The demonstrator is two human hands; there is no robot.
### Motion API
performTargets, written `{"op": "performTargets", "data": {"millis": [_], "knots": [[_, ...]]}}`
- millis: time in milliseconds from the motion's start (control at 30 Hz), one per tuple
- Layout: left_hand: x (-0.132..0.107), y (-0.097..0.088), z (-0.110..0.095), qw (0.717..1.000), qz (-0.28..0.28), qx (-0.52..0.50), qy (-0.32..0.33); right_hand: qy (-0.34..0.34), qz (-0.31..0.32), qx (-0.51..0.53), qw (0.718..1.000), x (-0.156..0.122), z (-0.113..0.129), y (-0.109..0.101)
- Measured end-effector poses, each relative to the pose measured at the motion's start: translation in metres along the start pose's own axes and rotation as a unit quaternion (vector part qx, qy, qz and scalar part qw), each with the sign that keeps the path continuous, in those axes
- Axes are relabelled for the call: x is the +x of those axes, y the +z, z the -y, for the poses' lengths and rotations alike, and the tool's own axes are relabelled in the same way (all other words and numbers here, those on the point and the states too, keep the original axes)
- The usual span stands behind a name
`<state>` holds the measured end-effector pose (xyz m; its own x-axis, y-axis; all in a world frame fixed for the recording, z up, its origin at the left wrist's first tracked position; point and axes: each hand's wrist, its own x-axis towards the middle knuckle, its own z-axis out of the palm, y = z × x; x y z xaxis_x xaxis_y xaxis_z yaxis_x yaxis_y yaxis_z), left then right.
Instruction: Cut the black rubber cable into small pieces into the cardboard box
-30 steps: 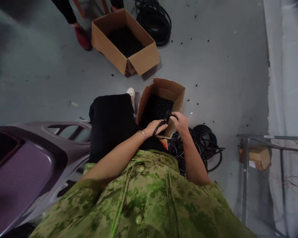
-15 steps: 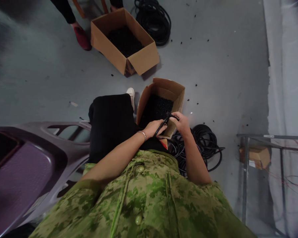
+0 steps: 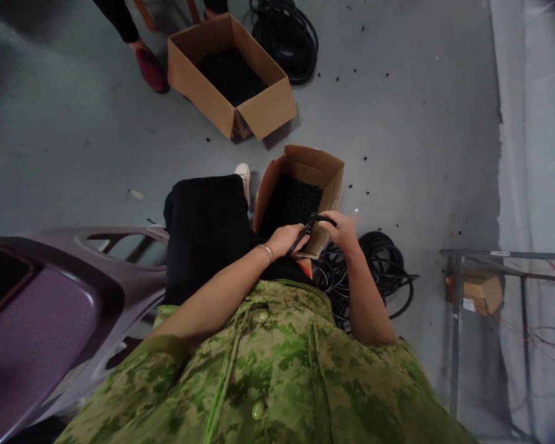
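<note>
My left hand [image 3: 283,239], a bracelet at its wrist, is closed around a slim black piece [image 3: 298,238] that slants across the fingers. Whether this is a tool handle or a length of tube I cannot tell. Just to the right, my right hand [image 3: 342,229] pinches a black hose [image 3: 324,219], whose end meets the black piece between the hands. Both hands are over the near edge of an open cardboard box [image 3: 333,185] with many small black pieces [image 3: 296,197] in it. Loose coils of black hose [image 3: 383,262] lie on the floor beside my right forearm.
A bigger cardboard box [image 3: 267,114] of black pieces stands farther off, near another person's red shoe [image 3: 152,71]. Behind it lies a hose coil [image 3: 289,43]. On my left is a purple-grey plastic chair [image 3: 134,277]; a metal frame [image 3: 457,333] stands at right. Black bits dot the floor.
My right hand has shifted slightly to the right and down, with a little more of the hose showing between the hands. The left hand stays almost in place.
</note>
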<state>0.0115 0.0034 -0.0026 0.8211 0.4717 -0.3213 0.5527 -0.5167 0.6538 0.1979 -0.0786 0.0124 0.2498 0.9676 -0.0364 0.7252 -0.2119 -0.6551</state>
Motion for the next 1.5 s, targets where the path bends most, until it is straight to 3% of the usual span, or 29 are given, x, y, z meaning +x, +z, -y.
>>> {"op": "performTargets", "data": {"millis": [333,733,1033,1267,1500], "knots": [[0.001,0.001,0.001,0.999,0.009,0.042,-0.009,0.011,-0.005,0.012,1.0,-0.001,-0.001,0.009],[-0.001,-0.004,-0.006,0.992,0.009,0.125,-0.016,0.009,-0.003,-0.044,0.999,0.006,-0.007,0.014],[-0.002,-0.008,-0.008,0.996,0.0,0.09,-0.025,0.007,-0.009,-0.066,0.998,0.004,-0.007,0.012],[0.0,-0.004,-0.004,0.998,-0.023,0.057,-0.029,-0.008,0.021,-0.089,0.996,0.0,0.001,0.026],[0.005,-0.001,0.004,0.997,0.017,0.013,-0.074,0.023,-0.005,-0.023,0.999,-0.004,-0.005,0.024]]}}
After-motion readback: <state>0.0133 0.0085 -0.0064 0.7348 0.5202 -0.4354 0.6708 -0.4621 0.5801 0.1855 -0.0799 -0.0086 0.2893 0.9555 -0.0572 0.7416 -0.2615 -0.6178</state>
